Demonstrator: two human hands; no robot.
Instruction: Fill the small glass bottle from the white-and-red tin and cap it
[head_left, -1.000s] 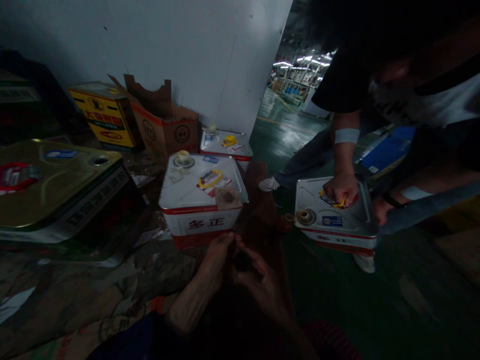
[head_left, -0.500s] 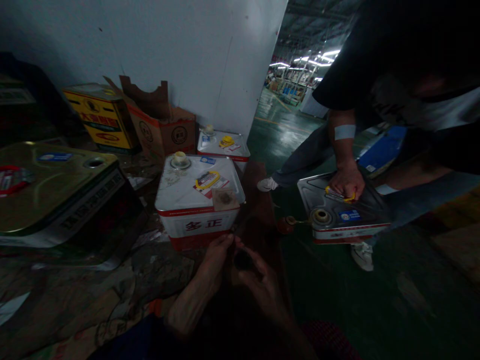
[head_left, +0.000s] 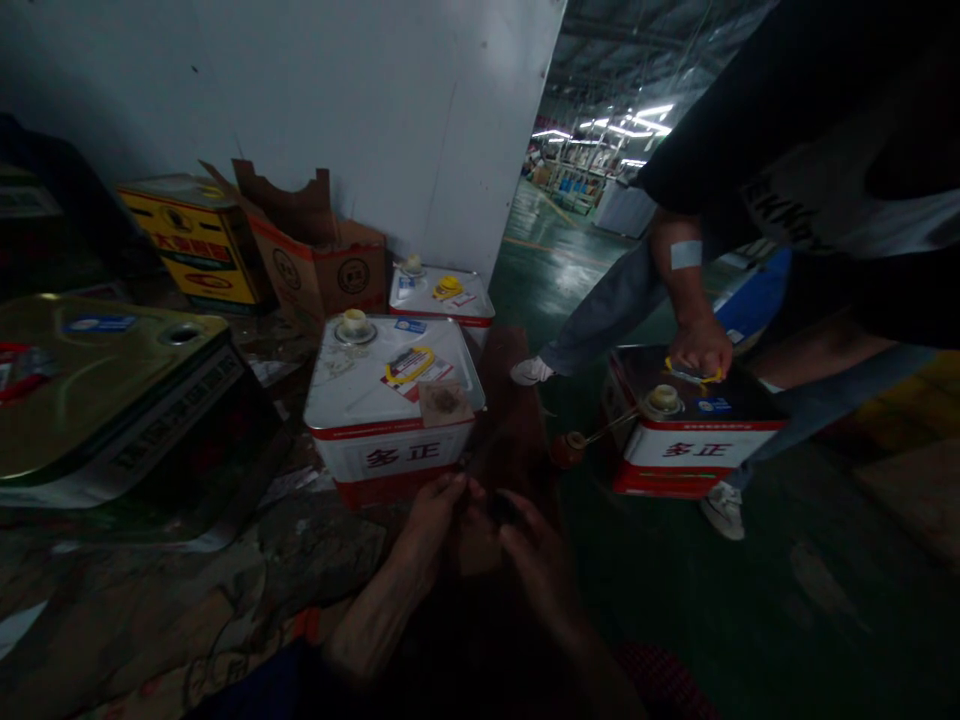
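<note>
My left hand (head_left: 435, 525) is low in the middle of the view, its thumb and fingertips pinched together in front of a white and red tin can (head_left: 394, 360). Whatever lies in that pinch is too dark to make out. Close beside it, my right hand (head_left: 536, 550) curls its fingers round a small dark object (head_left: 502, 508) whose kind I cannot tell. At right, another person's hand (head_left: 701, 350) grips the yellow handle of a second white and red can (head_left: 690, 450). A small reddish-brown pot (head_left: 568, 450) stands near that can, a thin pale line running between them.
A large green and gold can (head_left: 120, 400) fills the left side. Behind are a yellow can (head_left: 195, 245), an open cardboard box (head_left: 330, 270) and another white can (head_left: 442, 290) by the wall (head_left: 337, 100). Scraps litter the floor at left; the person's shoe (head_left: 532, 371) is near.
The other person's can has gone from tilted towards me to nearly upright, showing its lettered front. My right hand has shifted slightly right, away from my left.
</note>
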